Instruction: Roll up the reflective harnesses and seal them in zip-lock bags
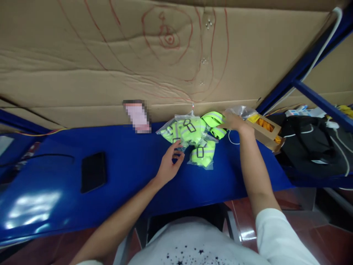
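Observation:
Several neon yellow reflective straps in clear zip bags lie piled on the blue table; one bagged strap (pixel 189 130) shows a black buckle, and another bagged strap (pixel 203 154) lies closer to me. My left hand (pixel 171 163) is at the pile's left front, fingers apart and slightly curved, its fingertips by a bag's edge. A loose coiled reflective strap (pixel 213 119), out of any bag, rests at the pile's right. Against that coil's right side is my right hand (pixel 234 122), blurred; whether its fingers grip the strap I cannot make out.
A black phone-like slab (pixel 93 172) lies on the blue table (pixel 132 162) at left. A pixelated pink item (pixel 138 116) leans on the cardboard wall (pixel 110 81). Beyond my right hand are clear plastic (pixel 241 110), a cardboard box (pixel 266 129) with orange contents and a black bag (pixel 306 143).

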Tool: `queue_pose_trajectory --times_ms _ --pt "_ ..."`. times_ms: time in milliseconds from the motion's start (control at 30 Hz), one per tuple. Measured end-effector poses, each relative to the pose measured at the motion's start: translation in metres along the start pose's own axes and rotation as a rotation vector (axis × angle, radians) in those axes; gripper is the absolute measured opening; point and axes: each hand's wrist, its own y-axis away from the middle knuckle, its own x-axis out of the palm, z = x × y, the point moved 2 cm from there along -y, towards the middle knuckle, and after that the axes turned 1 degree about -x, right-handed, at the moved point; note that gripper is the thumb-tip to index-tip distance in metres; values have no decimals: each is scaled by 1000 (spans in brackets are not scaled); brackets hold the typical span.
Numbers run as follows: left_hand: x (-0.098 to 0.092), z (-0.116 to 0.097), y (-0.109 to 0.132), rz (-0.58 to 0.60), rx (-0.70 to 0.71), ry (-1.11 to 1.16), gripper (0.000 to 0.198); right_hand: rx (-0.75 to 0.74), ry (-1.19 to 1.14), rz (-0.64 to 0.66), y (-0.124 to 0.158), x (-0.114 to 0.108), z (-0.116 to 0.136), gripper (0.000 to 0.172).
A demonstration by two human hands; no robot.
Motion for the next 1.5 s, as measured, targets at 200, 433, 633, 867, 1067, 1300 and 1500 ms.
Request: queue_pose_trajectory --times_ms 200,433,633,867,1067,1300,1500 --pt "-1 -23 10 -5 50 64 36 -31 -129 -40 -4 -34 13 48" --pt "-1 -17 14 7 145 11 25 -239 -317 -210 21 -70 59 43" --pt "-9 -21 6 -143 271 -6 56 -445 -294 -272 63 -81 126 31" --pt "-12 -15 10 -92 217 255 104 -850 -150 -155 123 -43 218 32" --pt "-6 -13 2 -139 57 370 42 -792 -405 -105 111 -26 222 39" --pt "-54 -19 -5 -225 -89 537 54 -683 -405 -348 99 25 196 37" --pt "-88 7 5 -277 -89 656 64 -657 -50 -372 100 89 181 66"
